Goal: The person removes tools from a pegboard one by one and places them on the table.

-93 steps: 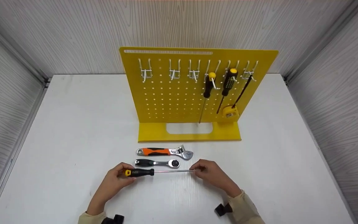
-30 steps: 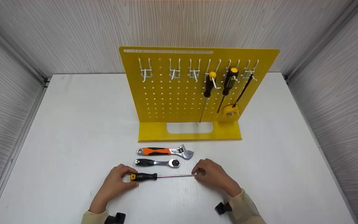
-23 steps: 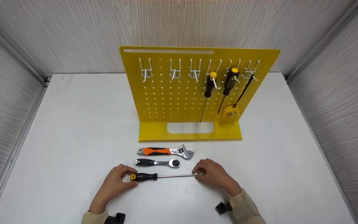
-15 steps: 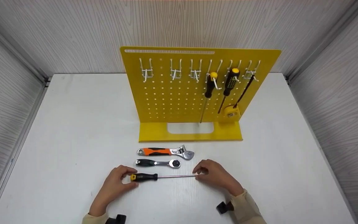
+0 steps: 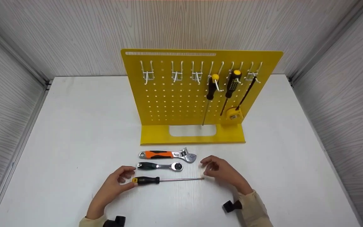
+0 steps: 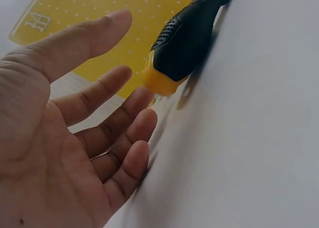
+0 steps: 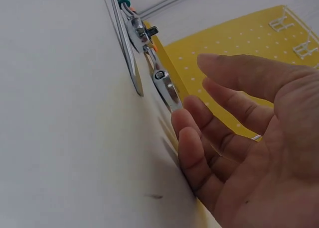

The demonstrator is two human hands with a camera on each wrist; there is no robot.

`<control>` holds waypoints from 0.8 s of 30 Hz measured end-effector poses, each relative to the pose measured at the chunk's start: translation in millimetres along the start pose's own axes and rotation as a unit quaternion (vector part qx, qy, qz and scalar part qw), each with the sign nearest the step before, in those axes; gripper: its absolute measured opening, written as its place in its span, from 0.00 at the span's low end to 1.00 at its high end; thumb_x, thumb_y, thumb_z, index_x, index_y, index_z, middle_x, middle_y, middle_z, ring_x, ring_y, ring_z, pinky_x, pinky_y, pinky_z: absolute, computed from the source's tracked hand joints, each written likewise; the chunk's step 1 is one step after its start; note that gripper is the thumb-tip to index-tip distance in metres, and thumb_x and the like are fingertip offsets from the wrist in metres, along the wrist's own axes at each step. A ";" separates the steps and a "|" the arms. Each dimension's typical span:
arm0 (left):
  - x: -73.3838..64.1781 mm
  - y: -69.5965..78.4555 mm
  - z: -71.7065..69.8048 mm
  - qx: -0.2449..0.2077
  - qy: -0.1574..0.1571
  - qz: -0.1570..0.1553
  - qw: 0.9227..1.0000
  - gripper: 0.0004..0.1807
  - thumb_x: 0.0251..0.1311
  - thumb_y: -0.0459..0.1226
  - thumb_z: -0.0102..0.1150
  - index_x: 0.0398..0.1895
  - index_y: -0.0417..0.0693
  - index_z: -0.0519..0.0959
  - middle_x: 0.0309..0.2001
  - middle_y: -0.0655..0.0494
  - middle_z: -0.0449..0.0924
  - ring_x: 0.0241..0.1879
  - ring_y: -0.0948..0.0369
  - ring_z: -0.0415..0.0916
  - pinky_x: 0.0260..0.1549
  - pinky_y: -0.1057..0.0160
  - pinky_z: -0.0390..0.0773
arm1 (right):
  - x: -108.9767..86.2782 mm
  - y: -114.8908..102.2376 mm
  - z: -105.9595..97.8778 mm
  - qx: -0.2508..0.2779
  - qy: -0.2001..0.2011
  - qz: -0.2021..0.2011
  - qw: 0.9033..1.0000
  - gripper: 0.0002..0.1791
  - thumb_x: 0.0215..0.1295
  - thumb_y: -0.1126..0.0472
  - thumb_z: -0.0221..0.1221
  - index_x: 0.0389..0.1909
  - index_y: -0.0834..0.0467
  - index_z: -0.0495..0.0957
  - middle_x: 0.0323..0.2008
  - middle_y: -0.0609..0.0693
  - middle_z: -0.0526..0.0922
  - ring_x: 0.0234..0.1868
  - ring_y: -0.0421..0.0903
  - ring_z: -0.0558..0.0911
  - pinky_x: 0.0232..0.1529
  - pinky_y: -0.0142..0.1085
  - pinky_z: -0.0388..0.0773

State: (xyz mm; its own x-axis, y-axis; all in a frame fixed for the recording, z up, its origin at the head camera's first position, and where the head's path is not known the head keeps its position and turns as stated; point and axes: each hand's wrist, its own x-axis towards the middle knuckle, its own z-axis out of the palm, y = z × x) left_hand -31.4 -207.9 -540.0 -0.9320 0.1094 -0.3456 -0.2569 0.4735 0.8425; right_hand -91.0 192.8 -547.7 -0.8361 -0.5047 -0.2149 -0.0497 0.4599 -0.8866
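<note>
L hand (image 5: 110, 186): eased back vs. earlier; fingers spread, touch unclear.
Screwdriver (image 5: 154, 180): on tbl. (image 5: 74, 126), hdl. left, parallel w/ ratchet (image 5: 162, 166), prob. for neat row.
R hand (image 5: 224, 171): off tip vs. earlier; fingers loosely bent, holds nil.

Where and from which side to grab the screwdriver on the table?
Likely best by the handle, left hand from the near side: it's thicker than the shaft, its yellow end lies near that hand, and the ratchet lies close along the far side.
</note>
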 end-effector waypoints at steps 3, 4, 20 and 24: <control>2.3 3.9 -1.7 -0.002 0.003 0.001 1.000 0.29 0.50 0.40 0.72 0.56 0.47 0.75 0.49 0.53 0.79 0.46 0.60 0.72 0.45 0.67 0.73 | -0.3 0.4 -4.6 0.001 0.011 -0.002 1.000 0.18 0.62 0.65 0.62 0.54 0.61 0.75 0.47 0.58 0.81 0.40 0.39 0.77 0.45 0.28 0.70; 3.0 5.3 -2.6 -0.002 0.006 0.003 1.000 0.29 0.50 0.40 0.72 0.56 0.48 0.75 0.49 0.53 0.79 0.46 0.59 0.72 0.46 0.67 0.73 | -0.7 0.2 -6.3 0.004 0.016 0.000 1.000 0.19 0.62 0.64 0.62 0.54 0.60 0.75 0.47 0.57 0.81 0.40 0.39 0.77 0.45 0.28 0.71; 24.2 30.3 -8.4 -0.020 0.057 0.059 0.996 0.31 0.54 0.37 0.69 0.62 0.47 0.71 0.56 0.50 0.76 0.53 0.57 0.71 0.55 0.60 0.72 | 5.3 -2.7 -36.6 0.123 0.153 0.062 0.979 0.26 0.64 0.65 0.60 0.63 0.61 0.68 0.56 0.59 0.76 0.50 0.45 0.79 0.47 0.29 0.77; 35.7 41.2 -6.3 -0.036 0.064 0.082 0.994 0.32 0.55 0.35 0.68 0.64 0.45 0.69 0.57 0.48 0.75 0.53 0.57 0.71 0.55 0.59 0.72 | 10.7 -6.1 -41.1 0.132 0.169 0.063 0.975 0.27 0.65 0.63 0.60 0.65 0.60 0.66 0.59 0.57 0.75 0.56 0.50 0.77 0.50 0.29 0.76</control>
State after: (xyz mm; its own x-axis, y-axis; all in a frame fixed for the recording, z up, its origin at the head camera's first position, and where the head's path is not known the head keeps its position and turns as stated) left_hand -76.9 -190.0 -514.9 -0.9867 0.0657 -0.1486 -0.1111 0.3942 0.9123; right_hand -122.1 214.6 -527.7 -0.9612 -0.1656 -0.2207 0.1695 0.2768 -0.9459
